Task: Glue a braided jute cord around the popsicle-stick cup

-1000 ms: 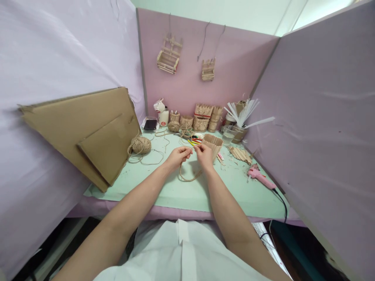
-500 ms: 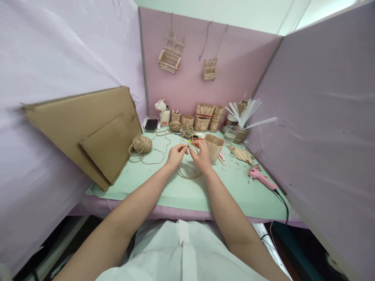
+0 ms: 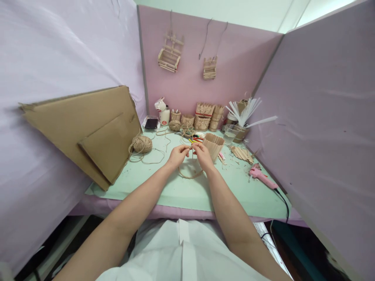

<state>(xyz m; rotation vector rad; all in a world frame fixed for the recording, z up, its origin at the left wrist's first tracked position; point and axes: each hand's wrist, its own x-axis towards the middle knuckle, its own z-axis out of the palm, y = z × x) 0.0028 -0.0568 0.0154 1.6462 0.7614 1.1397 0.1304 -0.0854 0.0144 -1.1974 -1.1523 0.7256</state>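
A length of brown twine (image 3: 190, 178) loops down onto the table below my hands. My left hand (image 3: 178, 155) pinches the twine between thumb and fingertips. Close beside it, my right hand (image 3: 202, 155) also pinches the twine, the fingertips of both hands nearly meeting. Just behind my right hand stands a basket of wooden craft sticks (image 3: 214, 143), open at the top and partly covered by that hand. Off to the left lies a ball of twine (image 3: 142, 144) with loose strands around it.
A pink glue gun (image 3: 263, 180) with a black cord lies at the right. Flat wooden sticks (image 3: 240, 153) are spread near a clear plastic cup (image 3: 230, 133). Cardboard sheets (image 3: 84, 132) lean at the left. Small stick baskets (image 3: 202, 121) line the back wall, with pliers (image 3: 195, 136) before them.
My right hand's fingers have drawn in closer together on the twine and shifted slightly. A strand now hangs straight down between my hands. The left hand has barely moved.
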